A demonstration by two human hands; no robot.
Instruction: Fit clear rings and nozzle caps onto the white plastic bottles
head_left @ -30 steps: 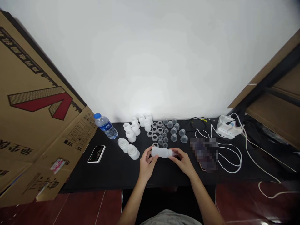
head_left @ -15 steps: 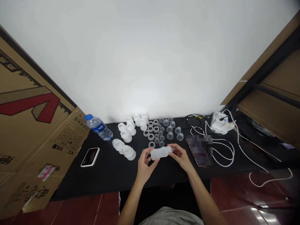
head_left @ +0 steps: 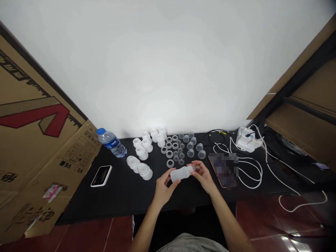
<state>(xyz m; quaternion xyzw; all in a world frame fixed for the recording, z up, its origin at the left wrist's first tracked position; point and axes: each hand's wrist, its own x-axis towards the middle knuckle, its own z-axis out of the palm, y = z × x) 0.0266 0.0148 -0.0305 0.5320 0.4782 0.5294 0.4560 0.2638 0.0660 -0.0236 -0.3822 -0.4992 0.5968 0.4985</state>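
Both hands grip bottle | near table edge

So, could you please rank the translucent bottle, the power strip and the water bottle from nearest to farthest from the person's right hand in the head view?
1. The translucent bottle: in the right hand, which has its grip on the neck end, mid-table.
2. The power strip: back right.
3. The water bottle: back left, clearly farthest.
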